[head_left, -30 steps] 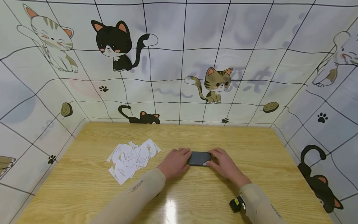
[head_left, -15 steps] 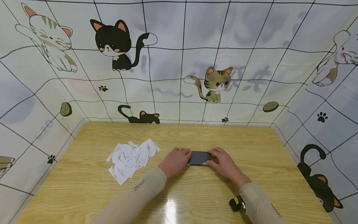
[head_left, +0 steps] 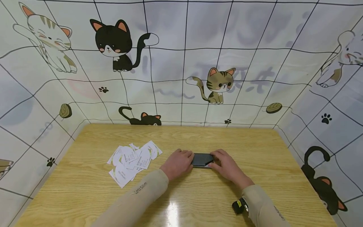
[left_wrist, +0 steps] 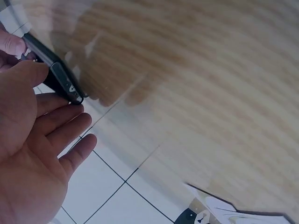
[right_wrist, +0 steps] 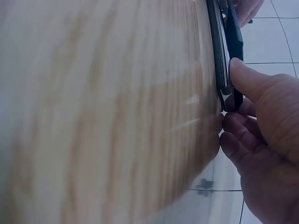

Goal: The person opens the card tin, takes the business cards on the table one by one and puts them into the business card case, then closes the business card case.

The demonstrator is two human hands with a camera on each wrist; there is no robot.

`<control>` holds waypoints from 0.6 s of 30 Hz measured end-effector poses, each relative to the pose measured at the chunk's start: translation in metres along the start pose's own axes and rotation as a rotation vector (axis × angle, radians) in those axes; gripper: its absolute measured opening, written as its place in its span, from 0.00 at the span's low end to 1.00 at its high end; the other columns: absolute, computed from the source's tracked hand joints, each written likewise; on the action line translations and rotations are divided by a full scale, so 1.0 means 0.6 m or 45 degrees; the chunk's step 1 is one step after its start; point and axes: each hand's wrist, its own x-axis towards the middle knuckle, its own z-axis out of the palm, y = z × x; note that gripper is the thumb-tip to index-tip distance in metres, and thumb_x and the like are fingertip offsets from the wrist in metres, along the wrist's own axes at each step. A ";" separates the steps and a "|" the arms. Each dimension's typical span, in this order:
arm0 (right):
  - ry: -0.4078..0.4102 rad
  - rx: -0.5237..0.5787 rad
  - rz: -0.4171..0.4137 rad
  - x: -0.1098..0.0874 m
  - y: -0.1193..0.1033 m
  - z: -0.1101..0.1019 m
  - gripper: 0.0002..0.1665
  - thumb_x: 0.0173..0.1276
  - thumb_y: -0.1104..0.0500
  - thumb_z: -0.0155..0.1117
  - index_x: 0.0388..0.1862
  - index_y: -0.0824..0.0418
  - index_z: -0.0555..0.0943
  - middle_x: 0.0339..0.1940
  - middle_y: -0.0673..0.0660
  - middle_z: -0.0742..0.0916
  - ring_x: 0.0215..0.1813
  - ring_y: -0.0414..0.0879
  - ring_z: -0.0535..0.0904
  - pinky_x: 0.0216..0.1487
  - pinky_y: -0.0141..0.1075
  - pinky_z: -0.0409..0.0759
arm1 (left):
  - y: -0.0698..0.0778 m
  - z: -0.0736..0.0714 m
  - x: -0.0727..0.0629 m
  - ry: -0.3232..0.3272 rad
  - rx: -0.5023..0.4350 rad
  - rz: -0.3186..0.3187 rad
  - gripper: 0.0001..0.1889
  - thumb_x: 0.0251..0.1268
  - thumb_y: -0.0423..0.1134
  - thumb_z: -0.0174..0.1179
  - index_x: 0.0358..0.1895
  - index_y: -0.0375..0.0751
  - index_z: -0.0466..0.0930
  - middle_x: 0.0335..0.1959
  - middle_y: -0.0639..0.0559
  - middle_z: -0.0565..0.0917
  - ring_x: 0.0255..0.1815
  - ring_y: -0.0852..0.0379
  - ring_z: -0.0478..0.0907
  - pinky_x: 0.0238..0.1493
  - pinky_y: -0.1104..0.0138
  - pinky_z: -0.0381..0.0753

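A white backdrop [head_left: 167, 25] with a dark line grid and printed cats fills the far side and both flanks of the scene. In front of it spreads a wooden table [head_left: 241, 138] with pale yellow grain and a bright reflection near the middle of its near side. Two beige sleeves reach in from the near side: the left sleeve [head_left: 136, 198], with dark lettering, and the right sleeve [head_left: 263, 205]. On the far wall a black-and-white cat [head_left: 114, 41] sits at left, and a smaller striped cat [head_left: 221, 83] right of centre.

Left of the hands lies a loose, overlapping pile of white cards [head_left: 130, 164], printed with small text and touched by neither hand. The left hand [head_left: 178, 164] grips the left end of a dark flat case between thumb and index finger, its other fingers spread loosely. The right hand [head_left: 229, 167] pinches the right end, its thumb at the near corner and a finger at the far one. The dark flat case [head_left: 202, 159] is on the table between the hands, right of the cards. Its cover tilts slightly up from its base along the near edge, where a pale strip shows; the right wrist view shows a narrow gap between the two, with the thumb beside it. A small black device [head_left: 238, 207] with a yellow patch is at the left of the right cuff.
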 end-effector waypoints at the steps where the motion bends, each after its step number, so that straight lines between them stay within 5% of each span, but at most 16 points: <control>1: 0.000 0.002 -0.001 0.000 0.000 -0.001 0.28 0.71 0.55 0.72 0.66 0.66 0.79 0.61 0.62 0.80 0.60 0.57 0.80 0.61 0.56 0.78 | -0.001 -0.001 0.000 0.013 0.004 0.002 0.24 0.77 0.56 0.57 0.65 0.44 0.81 0.60 0.54 0.84 0.60 0.59 0.81 0.57 0.63 0.79; 8: 0.002 0.009 0.001 0.002 -0.001 -0.002 0.29 0.70 0.55 0.73 0.66 0.65 0.79 0.60 0.61 0.81 0.58 0.56 0.80 0.59 0.55 0.78 | -0.009 -0.011 0.003 -0.037 -0.047 -0.004 0.23 0.77 0.55 0.57 0.63 0.46 0.82 0.60 0.55 0.84 0.59 0.59 0.82 0.56 0.62 0.79; 18: 0.030 0.088 -0.021 0.007 0.008 -0.007 0.21 0.73 0.59 0.68 0.61 0.68 0.82 0.51 0.59 0.84 0.45 0.48 0.81 0.47 0.47 0.80 | -0.024 -0.017 0.012 0.016 -0.239 -0.018 0.08 0.75 0.48 0.62 0.40 0.50 0.84 0.40 0.58 0.89 0.40 0.60 0.86 0.42 0.61 0.81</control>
